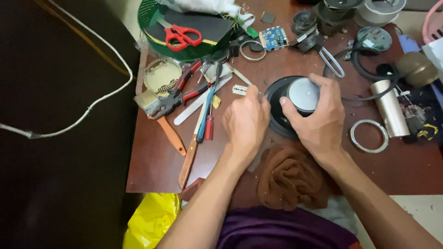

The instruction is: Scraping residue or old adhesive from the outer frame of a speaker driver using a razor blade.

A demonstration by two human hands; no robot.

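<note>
A black round speaker (278, 94) lies face down on the brown table (157, 161), its grey magnet (303, 94) upward. My right hand (318, 120) grips the magnet from the near side, thumb on its left and fingers over the right. My left hand (245, 121) rests at the speaker's left rim with fingers curled, apparently pinching something small that I cannot make out. A razor blade (239, 90) lies just left of its fingertips.
Pliers (177, 97), a paintbrush (159, 117), screwdrivers (206, 115) and a wooden-handled knife lie to the left. A green basket (184, 46) with red scissors (183, 36) stands behind. A metal ring (368, 136), a metal tube (389, 108), circuit board (274, 38), brown cloth (290, 177).
</note>
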